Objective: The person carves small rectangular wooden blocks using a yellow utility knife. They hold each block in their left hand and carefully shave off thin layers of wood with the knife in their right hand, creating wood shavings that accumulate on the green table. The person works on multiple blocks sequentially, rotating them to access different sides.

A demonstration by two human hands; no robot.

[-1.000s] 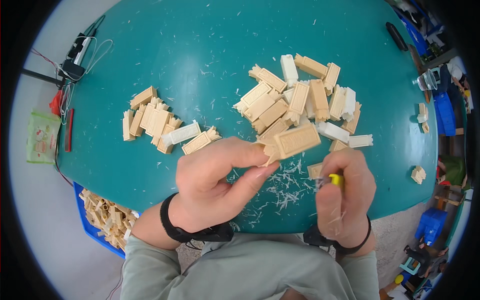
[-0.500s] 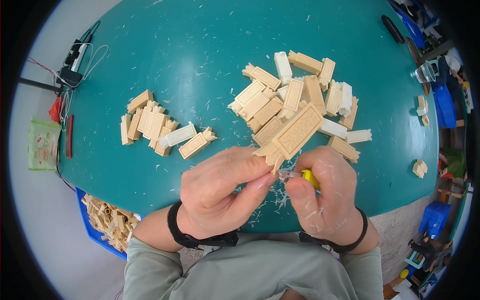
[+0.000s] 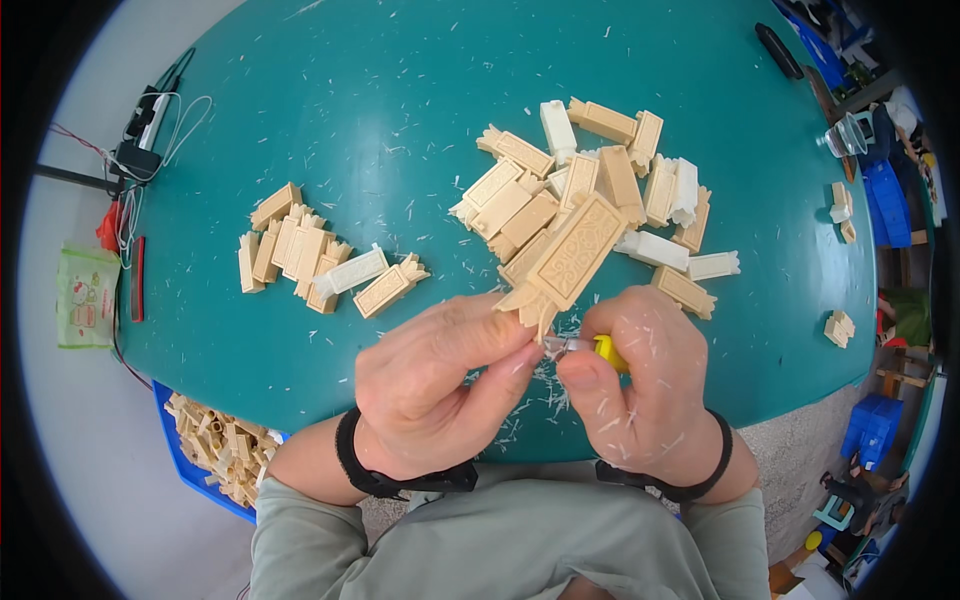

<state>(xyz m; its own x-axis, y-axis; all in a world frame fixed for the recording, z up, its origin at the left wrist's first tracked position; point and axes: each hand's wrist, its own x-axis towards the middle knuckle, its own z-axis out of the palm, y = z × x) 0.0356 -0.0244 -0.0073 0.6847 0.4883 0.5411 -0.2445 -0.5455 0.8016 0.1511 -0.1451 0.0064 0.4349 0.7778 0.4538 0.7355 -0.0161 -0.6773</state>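
Left hand (image 3: 435,385): fingers closed on the lower, notched end of a cream carved rectangular block (image 3: 565,262), held tilted above the near edge of the table (image 3: 330,110).

Right hand (image 3: 640,385): fingers wrapped tight around a small yellow-handled knife (image 3: 598,349), metal tip touching the block's lower end, just beside the left thumb.

Carved block: raised off the table, long axis running up and to the right, relief-patterned face upward, overlapping in view the nearer edge of the large pile.

Large pile of like cream blocks (image 3: 600,190): on the table beyond the hands, loosely heaped, a few paler white pieces among them.

Smaller pile of cream blocks (image 3: 310,258): on the table to the left, well apart from the large pile.

Pale shavings (image 3: 535,400): scattered on the teal surface beneath and between the hands, thinner flecks spread further out.

Blue bin (image 3: 215,455): below the table edge at lower left, filled with more cream pieces.

Loose blocks (image 3: 838,325): few, near the right rim of the table.

Black wristbands: one on each wrist.

Cables and a black adapter (image 3: 135,155): at the far left rim.
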